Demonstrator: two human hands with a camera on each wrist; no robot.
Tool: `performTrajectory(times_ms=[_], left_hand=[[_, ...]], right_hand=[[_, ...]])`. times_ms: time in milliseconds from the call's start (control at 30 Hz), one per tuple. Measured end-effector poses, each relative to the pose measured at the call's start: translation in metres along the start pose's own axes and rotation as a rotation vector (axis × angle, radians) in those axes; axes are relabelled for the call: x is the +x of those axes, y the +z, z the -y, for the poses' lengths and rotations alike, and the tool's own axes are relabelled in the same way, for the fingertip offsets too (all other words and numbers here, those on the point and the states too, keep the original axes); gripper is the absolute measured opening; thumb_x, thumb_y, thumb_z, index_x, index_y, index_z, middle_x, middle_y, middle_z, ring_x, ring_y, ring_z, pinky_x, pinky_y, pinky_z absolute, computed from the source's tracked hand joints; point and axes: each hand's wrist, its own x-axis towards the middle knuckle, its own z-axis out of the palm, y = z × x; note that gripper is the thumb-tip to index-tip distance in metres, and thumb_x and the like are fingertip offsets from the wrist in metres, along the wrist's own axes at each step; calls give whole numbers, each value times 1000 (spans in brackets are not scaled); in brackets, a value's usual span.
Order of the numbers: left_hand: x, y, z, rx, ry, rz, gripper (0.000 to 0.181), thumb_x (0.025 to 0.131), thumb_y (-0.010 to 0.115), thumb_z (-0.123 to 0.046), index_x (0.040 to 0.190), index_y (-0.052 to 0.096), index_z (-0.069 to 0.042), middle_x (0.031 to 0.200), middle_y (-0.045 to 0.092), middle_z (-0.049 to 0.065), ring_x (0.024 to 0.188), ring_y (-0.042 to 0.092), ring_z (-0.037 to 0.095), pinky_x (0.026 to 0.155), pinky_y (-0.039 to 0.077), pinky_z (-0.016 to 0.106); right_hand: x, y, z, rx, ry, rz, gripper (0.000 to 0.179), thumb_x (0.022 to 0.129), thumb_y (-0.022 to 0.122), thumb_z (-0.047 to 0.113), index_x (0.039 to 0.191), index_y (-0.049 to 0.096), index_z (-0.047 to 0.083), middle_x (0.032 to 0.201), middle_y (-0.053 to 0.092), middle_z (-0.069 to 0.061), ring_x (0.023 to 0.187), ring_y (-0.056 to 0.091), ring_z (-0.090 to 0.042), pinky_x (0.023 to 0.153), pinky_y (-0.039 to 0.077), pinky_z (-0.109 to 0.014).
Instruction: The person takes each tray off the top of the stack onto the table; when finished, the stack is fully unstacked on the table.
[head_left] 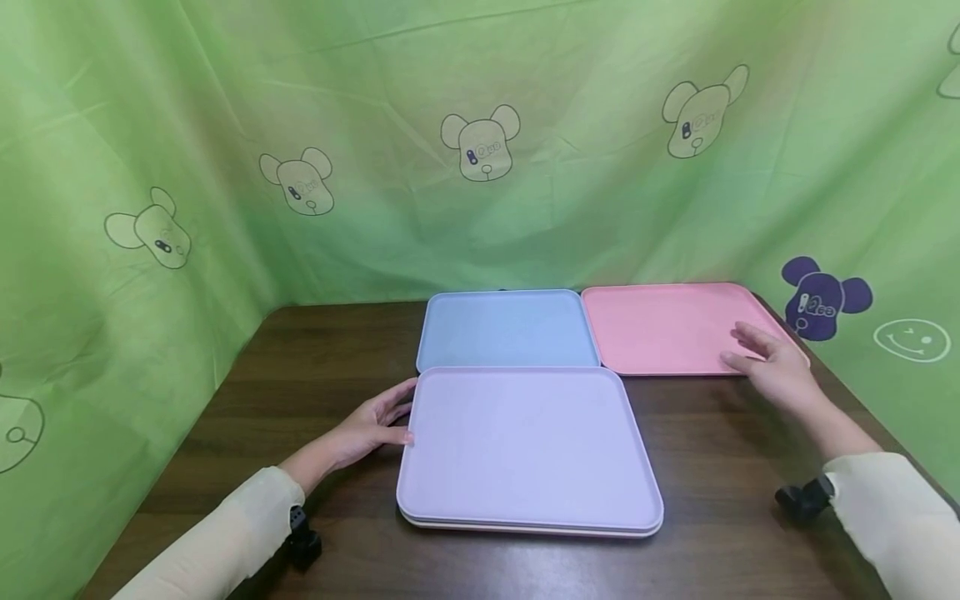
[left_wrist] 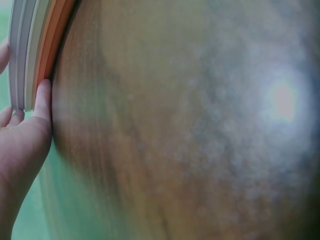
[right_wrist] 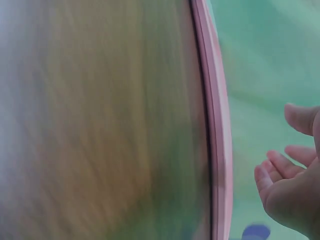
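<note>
A stack of trays lies near the middle of the table, topped by a lavender tray (head_left: 529, 450). In the left wrist view the stack's edge shows several layers, with a cream one and an orange tray (left_wrist: 56, 30) at the bottom. My left hand (head_left: 366, 429) rests against the stack's left side, fingers extended and thumb at the rim. My right hand (head_left: 776, 367) hovers over the right part of a pink tray (head_left: 660, 329), fingers apart and nothing held. Beside the pink tray lies a light blue tray (head_left: 510, 329), just behind the lavender one.
The dark wooden table (head_left: 315, 350) carries all the trays. A green cloth (head_left: 375, 233) with printed bear heads hangs behind and along both sides. Black devices (head_left: 804, 500) are strapped at both wrists.
</note>
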Motion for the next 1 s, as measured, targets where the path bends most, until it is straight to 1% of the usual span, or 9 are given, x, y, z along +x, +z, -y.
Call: performTrajectory(times_ms=[167,333,433,533,567,600,667,767,1000], left_hand=[[0,0,1,4,-3,0,90,85,73,-5,156,16,-7,161,7,12,144,16,36,110,29,48],[0,-1,2,-4,5,4,91,85,73,-4,155,16,-6,161,7,12,144,15,36,107,34,42],[0,-1,2,-9,8,7,91,85,73,-4,155,16,-6,162,6,13,144,15,36,105,38,38],[0,0,2,-7,7,6,91,85,73,-4,155,16,-6,162,6,12,144,15,36,104,38,37],[0,0,2,-7,5,6,91,85,73,-4,156,16,-7,162,6,12,144,15,36,105,38,37],[0,0,2,-6,2,5,91,85,73,-4,156,16,-7,162,7,12,144,16,36,105,38,38],[-1,0,1,-1,0,4,91,85,73,-5,156,16,-8,162,7,12,144,16,36,106,37,39],[-1,0,1,3,-5,1,91,85,73,-5,156,16,-8,162,7,11,144,16,36,107,36,41],[0,-1,3,12,-6,-9,90,86,73,-5,156,17,-9,162,8,11,144,17,35,108,34,43]], right_hand=[[-11,23,22,71,-46,11,65,98,60,18,148,27,-9,142,36,-36,130,44,-30,82,38,-2],[-24,47,38,153,-90,22,64,96,62,14,146,30,-9,137,44,-34,109,52,4,82,41,-5],[-32,61,45,204,-112,24,63,94,65,13,145,34,-10,129,59,-13,105,53,8,83,42,-6],[-41,72,51,247,-139,18,61,93,66,10,142,38,-12,118,60,12,104,55,7,84,43,-8],[-43,76,53,260,-148,16,60,93,66,9,141,38,-12,116,60,13,104,56,7,84,43,-8],[-46,79,55,268,-156,16,58,93,66,8,140,39,-13,116,61,10,104,56,6,84,44,-9],[-52,85,58,278,-164,15,56,92,66,6,139,40,-14,120,62,-7,103,57,6,84,45,-10],[-61,94,64,284,-153,19,54,92,65,4,138,42,-13,126,54,-32,103,56,6,83,47,-11],[-79,106,73,259,-107,39,54,92,66,5,138,42,-13,127,53,-32,101,53,6,82,46,-10]])
